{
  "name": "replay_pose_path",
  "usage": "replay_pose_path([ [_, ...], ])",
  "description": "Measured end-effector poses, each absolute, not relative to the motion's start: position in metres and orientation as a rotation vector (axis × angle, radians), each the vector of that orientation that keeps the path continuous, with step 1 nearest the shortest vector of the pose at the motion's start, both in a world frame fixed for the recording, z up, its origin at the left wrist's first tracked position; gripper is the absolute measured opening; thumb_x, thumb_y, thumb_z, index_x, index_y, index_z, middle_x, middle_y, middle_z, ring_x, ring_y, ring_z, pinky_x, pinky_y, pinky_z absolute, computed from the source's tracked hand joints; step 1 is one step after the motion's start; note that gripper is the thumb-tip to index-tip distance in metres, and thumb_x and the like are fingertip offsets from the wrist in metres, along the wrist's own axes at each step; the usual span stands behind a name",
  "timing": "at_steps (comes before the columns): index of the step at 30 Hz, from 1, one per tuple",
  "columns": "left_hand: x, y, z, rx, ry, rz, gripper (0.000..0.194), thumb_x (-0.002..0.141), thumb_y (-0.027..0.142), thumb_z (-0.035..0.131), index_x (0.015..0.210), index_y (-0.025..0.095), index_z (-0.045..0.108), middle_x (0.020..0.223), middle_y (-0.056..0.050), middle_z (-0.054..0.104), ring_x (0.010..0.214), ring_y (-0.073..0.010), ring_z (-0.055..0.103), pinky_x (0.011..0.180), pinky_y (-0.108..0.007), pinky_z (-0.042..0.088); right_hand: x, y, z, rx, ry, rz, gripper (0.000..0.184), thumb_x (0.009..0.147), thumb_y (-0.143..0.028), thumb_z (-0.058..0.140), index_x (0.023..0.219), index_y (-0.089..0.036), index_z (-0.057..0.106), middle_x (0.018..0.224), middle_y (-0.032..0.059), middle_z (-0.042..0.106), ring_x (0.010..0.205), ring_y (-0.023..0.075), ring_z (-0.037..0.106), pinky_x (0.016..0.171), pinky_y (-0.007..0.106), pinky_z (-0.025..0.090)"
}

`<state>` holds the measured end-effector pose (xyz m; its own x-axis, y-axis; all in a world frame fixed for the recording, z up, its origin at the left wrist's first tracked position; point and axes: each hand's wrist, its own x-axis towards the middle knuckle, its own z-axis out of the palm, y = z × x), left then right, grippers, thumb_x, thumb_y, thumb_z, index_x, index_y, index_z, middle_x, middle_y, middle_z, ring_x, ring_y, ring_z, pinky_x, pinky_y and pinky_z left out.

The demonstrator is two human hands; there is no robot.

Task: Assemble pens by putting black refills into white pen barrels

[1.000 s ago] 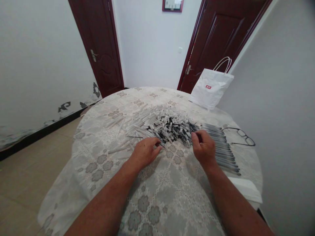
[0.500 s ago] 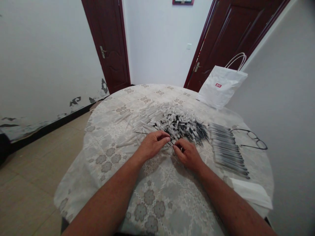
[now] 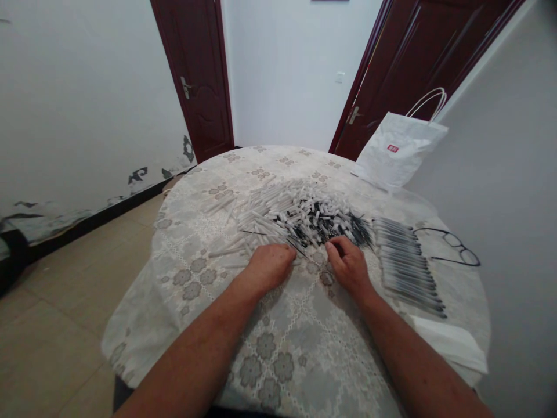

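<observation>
My left hand (image 3: 273, 266) is closed at the near edge of a pile of pen parts, its fingers curled downward. Whatever those fingers hold is hidden; a thin dark rod (image 3: 298, 248) lies or sticks out just beyond them. At the pile's near right side, my right hand (image 3: 350, 267) has thumb and forefinger drawn together beside the dark parts, and I cannot make out what is between them. The pile mixes long whitish pen barrels (image 3: 261, 217), short white pieces (image 3: 324, 200) and thin black refills (image 3: 360, 229). One dark refill (image 3: 253, 232) lies across the barrels on the left.
To the right lies a row of grey-white pens (image 3: 407, 264), with eyeglasses (image 3: 456, 247) beyond it. A folded white sheet (image 3: 450, 345) rests near the right edge. A white bag (image 3: 398, 151) stands at the back right of the round table with a patterned tablecloth (image 3: 265, 348).
My hands have moved apart from meeting over a thin dark rod. The left has come lower and closed; the right has shifted right, to the pile's edge. The view has shifted slightly.
</observation>
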<state>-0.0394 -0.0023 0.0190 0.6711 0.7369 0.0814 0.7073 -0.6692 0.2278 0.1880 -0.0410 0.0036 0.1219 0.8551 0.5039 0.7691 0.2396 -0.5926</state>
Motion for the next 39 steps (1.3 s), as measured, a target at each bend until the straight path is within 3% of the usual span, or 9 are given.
replay_pose_path([
  [4, -0.035, -0.004, 0.02, 2.668, 1.174, 0.25, 0.019, 0.087, 0.018, 0.051, 0.094, 0.019, 0.069, 0.094, -0.012, 0.07, 0.09, -0.0274, 0.066, 0.075, -0.035, 0.046, 0.19, -0.041, 0.004, -1.538, -1.623, 0.157, 0.021, 0.093, -0.036, 0.054, 0.087, -0.019, 0.064, 0.074, 0.0008, 0.062, 0.066, 0.0152, 0.055, 0.064, 0.027, 0.039],
  [9, -0.033, -0.002, 0.028, 2.378, 1.09, 0.691, 0.02, 0.09, 0.024, 0.052, 0.103, 0.019, 0.067, 0.099, -0.008, 0.069, 0.093, -0.0226, 0.063, 0.083, -0.033, 0.045, 0.192, -0.041, 0.004, -1.512, -1.538, 0.333, 0.021, 0.093, -0.039, 0.055, 0.086, -0.02, 0.062, 0.069, -0.0005, 0.061, 0.063, 0.0153, 0.056, 0.061, 0.026, 0.04],
  [14, -0.032, 0.003, 0.034, 1.811, 0.985, 0.906, 0.023, 0.091, 0.034, 0.054, 0.104, 0.018, 0.063, 0.092, -0.004, 0.069, 0.076, -0.0167, 0.06, 0.07, -0.028, 0.045, 0.181, -0.043, 0.003, -1.425, -1.502, 0.666, 0.026, 0.095, -0.041, 0.052, 0.081, -0.021, 0.059, 0.063, -0.0019, 0.059, 0.058, 0.0142, 0.055, 0.058, 0.025, 0.041],
  [20, -0.025, 0.002, 0.031, 1.543, 0.799, 0.903, 0.023, 0.092, 0.035, 0.056, 0.106, 0.017, 0.059, 0.094, -0.004, 0.068, 0.065, -0.0118, 0.055, 0.061, -0.025, 0.042, 0.168, -0.05, 0.013, -1.305, -1.76, 0.897, 0.026, 0.093, -0.037, 0.057, 0.074, -0.019, 0.059, 0.063, -0.0024, 0.059, 0.059, 0.0124, 0.053, 0.059, 0.023, 0.04],
  [26, -0.027, -0.001, 0.033, 1.451, 0.618, 0.816, 0.022, 0.092, 0.037, 0.059, 0.101, 0.017, 0.055, 0.089, -0.004, 0.066, 0.068, -0.0118, 0.056, 0.056, -0.023, 0.039, 0.181, -0.044, 0.004, -1.091, -1.471, 1.44, 0.041, 0.093, -0.056, 0.053, 0.085, -0.017, 0.064, 0.07, 0.0023, 0.064, 0.051, 0.0123, 0.054, 0.042, 0.021, 0.034],
  [32, -0.026, -0.013, 0.038, 1.401, 0.344, 0.511, 0.027, 0.091, 0.042, 0.061, 0.099, 0.016, 0.058, 0.09, -0.005, 0.063, 0.068, -0.0112, 0.057, 0.054, -0.022, 0.037, 0.178, -0.039, -0.004, -1.118, -1.206, 1.438, 0.04, 0.086, -0.055, 0.065, 0.102, -0.018, 0.066, 0.067, -0.0002, 0.064, 0.048, 0.0108, 0.053, 0.038, 0.019, 0.034],
  [36, -0.021, -0.019, 0.041, 1.426, 0.352, 0.421, 0.031, 0.091, 0.045, 0.061, 0.101, 0.016, 0.06, 0.095, -0.006, 0.064, 0.07, -0.0117, 0.059, 0.056, -0.023, 0.037, 0.174, -0.043, 0.001, -1.089, -1.145, 1.52, 0.035, 0.085, -0.054, 0.067, 0.093, -0.02, 0.064, 0.055, -0.0045, 0.058, 0.041, 0.0094, 0.048, 0.038, 0.018, 0.03],
  [39, -0.02, -0.019, 0.043, 1.427, 0.378, 0.409, 0.031, 0.091, 0.045, 0.061, 0.102, 0.016, 0.059, 0.092, -0.004, 0.063, 0.069, -0.0115, 0.058, 0.056, -0.023, 0.036, 0.176, -0.043, 0.006, -1.038, -1.061, 1.505, 0.032, 0.082, -0.05, 0.071, 0.089, -0.02, 0.062, 0.063, -0.0037, 0.061, 0.045, 0.009, 0.051, 0.04, 0.018, 0.034],
])
